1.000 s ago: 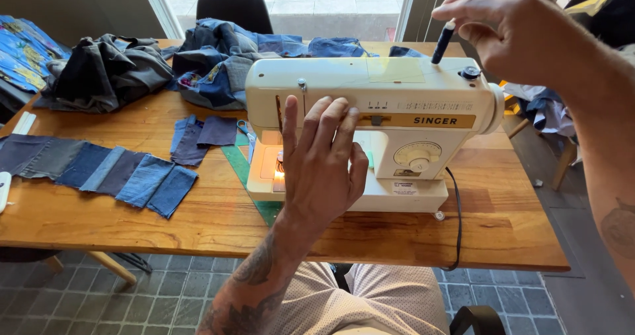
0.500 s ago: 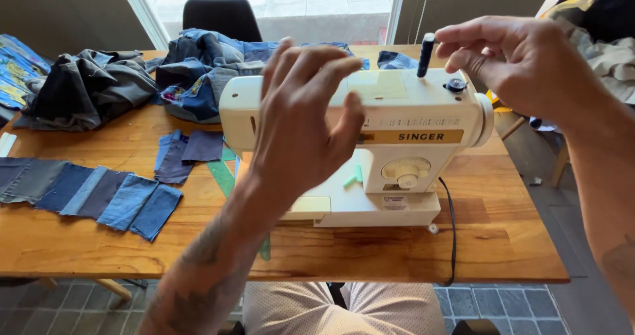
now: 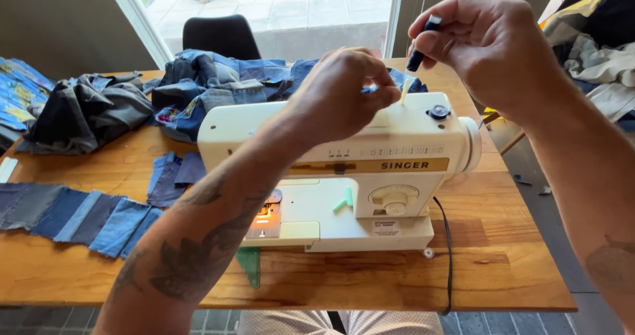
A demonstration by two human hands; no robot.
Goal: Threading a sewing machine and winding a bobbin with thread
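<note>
A cream sewing machine (image 3: 344, 156) stands on the wooden table (image 3: 489, 255). My right hand (image 3: 489, 44) holds a small dark thread spool (image 3: 421, 44) above the machine's top, just over a pale upright spool pin (image 3: 404, 91). My left hand (image 3: 344, 93) hovers over the machine's top with its fingers pinched together near the pin, perhaps on a thread that I cannot make out. A lit needle area (image 3: 264, 219) glows orange under my left forearm.
A strip of sewn denim patches (image 3: 73, 216) lies at the left. Heaps of denim and dark cloth (image 3: 198, 90) sit behind the machine, with a black chair (image 3: 221, 37) beyond. A black cord (image 3: 450, 242) runs off the front edge. Clothes (image 3: 595, 44) pile at right.
My left hand rose from the needle area to the machine's top and pinched shut. My right hand brought the spool down over the pin. The view moved closer.
</note>
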